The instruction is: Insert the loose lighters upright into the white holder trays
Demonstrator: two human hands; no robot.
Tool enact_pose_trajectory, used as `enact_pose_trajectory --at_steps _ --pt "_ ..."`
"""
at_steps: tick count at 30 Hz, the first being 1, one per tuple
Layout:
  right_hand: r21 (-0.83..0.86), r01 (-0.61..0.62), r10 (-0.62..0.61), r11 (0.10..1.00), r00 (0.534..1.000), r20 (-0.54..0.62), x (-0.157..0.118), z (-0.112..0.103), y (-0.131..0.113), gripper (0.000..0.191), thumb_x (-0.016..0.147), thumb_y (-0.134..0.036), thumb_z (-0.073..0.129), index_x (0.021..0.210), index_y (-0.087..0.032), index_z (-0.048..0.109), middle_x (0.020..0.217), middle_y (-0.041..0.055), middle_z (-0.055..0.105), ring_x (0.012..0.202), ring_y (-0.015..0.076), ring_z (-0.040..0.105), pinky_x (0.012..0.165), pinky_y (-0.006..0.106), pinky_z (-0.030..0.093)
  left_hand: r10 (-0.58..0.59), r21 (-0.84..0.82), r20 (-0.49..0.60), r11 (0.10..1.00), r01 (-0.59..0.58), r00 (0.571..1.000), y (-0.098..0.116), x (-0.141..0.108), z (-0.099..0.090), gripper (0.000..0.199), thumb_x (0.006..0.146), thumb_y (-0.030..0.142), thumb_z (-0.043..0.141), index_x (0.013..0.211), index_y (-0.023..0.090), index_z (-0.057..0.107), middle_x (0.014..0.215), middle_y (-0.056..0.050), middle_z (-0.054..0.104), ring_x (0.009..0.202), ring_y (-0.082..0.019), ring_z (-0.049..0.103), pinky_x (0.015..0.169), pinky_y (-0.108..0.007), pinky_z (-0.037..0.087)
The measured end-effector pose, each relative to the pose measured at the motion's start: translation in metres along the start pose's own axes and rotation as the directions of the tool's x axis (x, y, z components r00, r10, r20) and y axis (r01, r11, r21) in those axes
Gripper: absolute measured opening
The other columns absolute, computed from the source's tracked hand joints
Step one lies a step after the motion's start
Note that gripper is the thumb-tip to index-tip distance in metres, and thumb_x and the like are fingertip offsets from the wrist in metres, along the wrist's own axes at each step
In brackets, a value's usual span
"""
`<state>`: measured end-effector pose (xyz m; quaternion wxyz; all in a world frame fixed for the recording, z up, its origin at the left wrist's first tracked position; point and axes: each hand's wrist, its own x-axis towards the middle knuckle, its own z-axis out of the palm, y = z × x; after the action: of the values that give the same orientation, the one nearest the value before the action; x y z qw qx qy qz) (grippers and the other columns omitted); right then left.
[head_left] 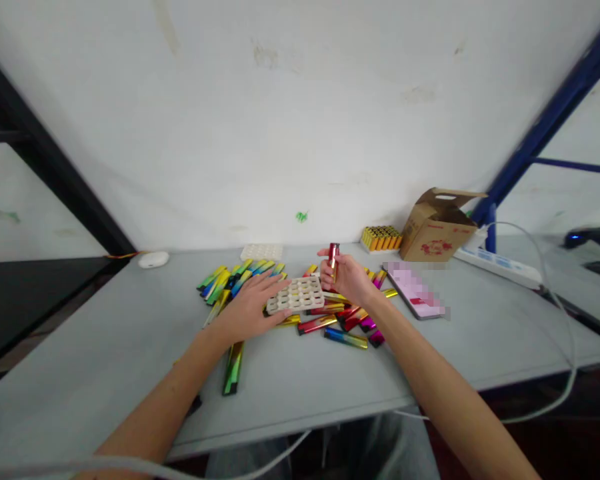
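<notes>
While the left hand grips a pale tray, right hand clasping a red lighter, loose lighters around.

Grey table, scattered lighters (shiny, many-coloured), phone, cardboard box, power strip, white case

Glossy metallic-looking lighter, matt plastic-looking tray, cardboard box, smooth matt tabletop

Mid-frame, the right hand holds up a glossy red-and-gold lighter.
Centre-left, the left hand grips a whitish, perforated rectangular tray.
</notes>
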<state>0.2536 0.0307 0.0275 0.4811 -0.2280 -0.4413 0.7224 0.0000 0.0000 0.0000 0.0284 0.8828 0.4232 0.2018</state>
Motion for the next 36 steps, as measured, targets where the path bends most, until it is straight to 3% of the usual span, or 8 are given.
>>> enact_pose_trajectory --at_steps 3,6,8,16,27,31,34,36 --pt "-0.323 0.16 -0.196 0.933 0.977 -0.083 0.003 -0.009 0.001 0.024 0.084 -0.04 0.059 0.1 -0.023 0.063 0.079 -0.0005 0.056 0.078 0.0159 0.058 0.077 0.032 0.049 0.016 0.011 0.002 1.0 -0.016 1.0 0.0 0.0 0.0 0.061 0.089 0.056 0.055 0.138 0.019 0.058 0.142 -0.016 0.056 0.136 -0.037 0.045 0.113 -0.06 0.034" --pt "-0.681 0.257 -0.402 0.686 0.914 -0.06 0.003 -0.013 0.003 0.036 0.09 -0.049 0.055 0.112 -0.023 0.066 0.112 0.0056 0.062 0.11 0.0205 0.056 0.1 0.037 0.042 0.023 0.009 -0.013 1.0 -0.023 1.0 0.001 0.001 -0.001 0.06 0.088 0.055 0.057 0.135 0.018 0.06 0.137 -0.017 0.06 0.131 -0.037 0.05 0.112 -0.061 0.035" --pt "-0.773 0.277 -0.44 0.57 0.898 -0.002 0.003 -0.012 0.005 0.043 0.092 -0.052 0.051 0.119 -0.022 0.064 0.114 0.0068 0.064 0.111 0.0215 0.056 0.102 0.038 0.041 0.026 0.009 -0.02 1.0 -0.026 0.999 0.001 0.001 0.0 0.059 0.087 0.055 0.058 0.133 0.018 0.062 0.133 -0.017 0.062 0.128 -0.037 0.053 0.111 -0.061 0.035" --pt "-0.758 0.288 -0.365 0.586 0.928 0.071 0.01 -0.012 0.015 0.031 0.09 -0.045 0.057 0.09 -0.016 0.069 0.084 0.0043 0.071 0.081 0.0192 0.064 0.08 0.034 0.05 0.062 0.014 -0.05 0.998 -0.061 0.997 0.001 0.001 0.0 0.06 0.087 0.054 0.059 0.13 0.013 0.064 0.13 -0.02 0.063 0.124 -0.035 0.056 0.11 -0.056 0.039" --pt "-0.937 0.285 -0.347 0.2 0.915 0.205 0.007 -0.019 0.014 0.026 0.095 -0.034 0.049 0.09 -0.017 0.069 0.093 0.0086 0.073 0.09 0.0223 0.065 0.088 0.036 0.049 0.049 0.014 -0.063 0.999 -0.048 0.997 0.004 0.002 -0.003 0.057 0.085 0.054 0.061 0.128 0.017 0.065 0.129 -0.017 0.064 0.122 -0.034 0.057 0.107 -0.053 0.042" --pt "-0.948 0.292 -0.38 0.127 0.897 0.226 0.007 -0.021 0.017 0.027 0.094 -0.034 0.052 0.106 -0.015 0.067 0.119 0.0162 0.067 0.114 0.0269 0.06 0.103 0.045 0.044 0.049 0.015 -0.056 0.999 -0.048 0.997 0.004 0.001 -0.004 0.058 0.086 0.054 0.06 0.129 0.015 0.065 0.13 -0.018 0.063 0.123 -0.034 0.056 0.108 -0.055 0.041" --pt "-0.94 0.33 -0.456 0.092 0.853 0.255 0.002 -0.02 0.015 0.049 0.09 -0.033 0.058 0.136 -0.015 0.053 0.143 0.0186 0.052 0.134 0.0279 0.047 0.114 0.047 0.036 0.049 0.007 -0.048 0.999 -0.048 0.998 0.004 0.001 -0.004 0.058 0.085 0.054 0.06 0.129 0.016 0.064 0.13 -0.018 0.063 0.124 -0.035 0.055 0.108 -0.056 0.041" --pt "-0.937 0.346 -0.474 0.055 0.835 0.281 -0.004 -0.018 0.013 0.052 0.092 -0.03 0.056 0.141 -0.018 0.049 0.146 0.0163 0.05 0.136 0.0267 0.045 0.115 0.047 0.035 0.046 0.001 -0.043 0.999 -0.046 0.998 0.004 0.001 -0.005 0.058 0.085 0.054 0.061 0.129 0.016 0.064 0.13 -0.018 0.064 0.124 -0.035 0.056 0.108 -0.056 0.041"
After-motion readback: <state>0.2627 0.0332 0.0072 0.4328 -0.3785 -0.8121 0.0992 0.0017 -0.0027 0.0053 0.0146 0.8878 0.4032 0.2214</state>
